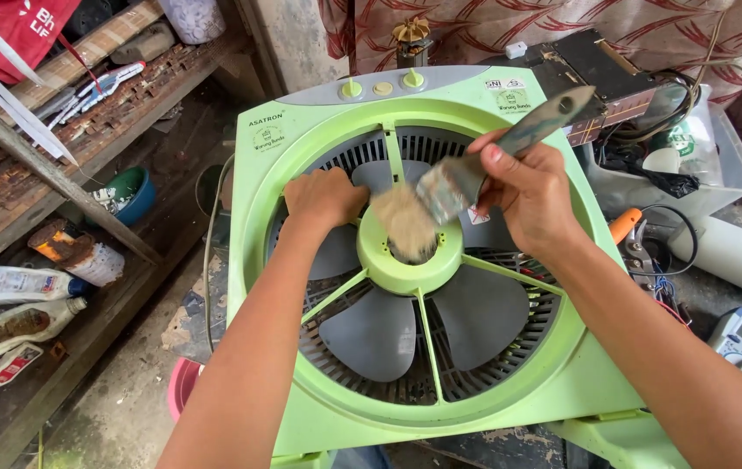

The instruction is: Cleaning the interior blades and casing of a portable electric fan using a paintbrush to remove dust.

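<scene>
Head view, reading left to right: your left hand [323, 198] rests on the face of the pale green box fan [405, 260], fingers curled together against the upper left of the ring opening, just left of the round centre hub [405, 260]. It grips nothing that you can see; it seems only to steady the housing.

Next comes the hub itself, with the brush bristles [405, 221] pressed onto its top edge and blurred. Grey blades [371, 334] show behind the thin green spokes, and dark grille slats lie behind those.

To the right, your right hand [531, 195] is clamped on the paintbrush [484, 161], thumb on top near the metal ferrule. The brush's long axis runs on a slant: bristles down and left at the hub, dark handle up and right toward the fan's top corner. So the hub lies down and left of your right hand, which is the one working it, while the left hand sits just beside it on the other side.

The fan lies flat on its back, control knobs [382, 86] at the far edge, its plastic a little grimy.
</scene>
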